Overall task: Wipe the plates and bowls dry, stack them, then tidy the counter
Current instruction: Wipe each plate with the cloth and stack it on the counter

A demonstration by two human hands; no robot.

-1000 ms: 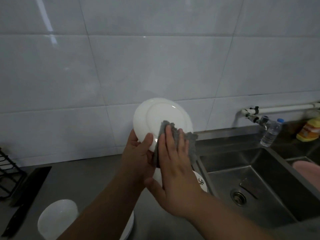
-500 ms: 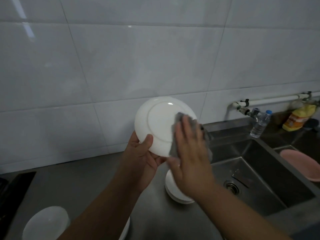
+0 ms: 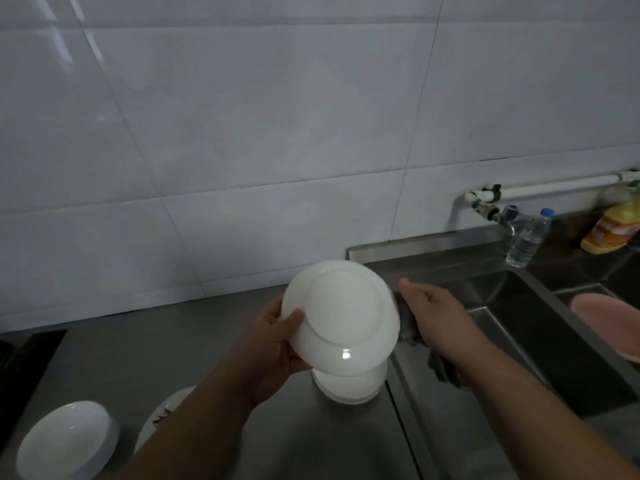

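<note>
Left hand grips round white ceramic plate at its 9 o'clock rim. Plate is tilted with its underside to camera, above stack of white plates on grey steel counter. Right hand is at plate's 3 o'clock with grey cloth hanging beneath it; its grip is hidden, cannot tell.

White plate tilted in my left hand, underside toward me, above stacked white plates; grey cloth under my right hand.
</note>
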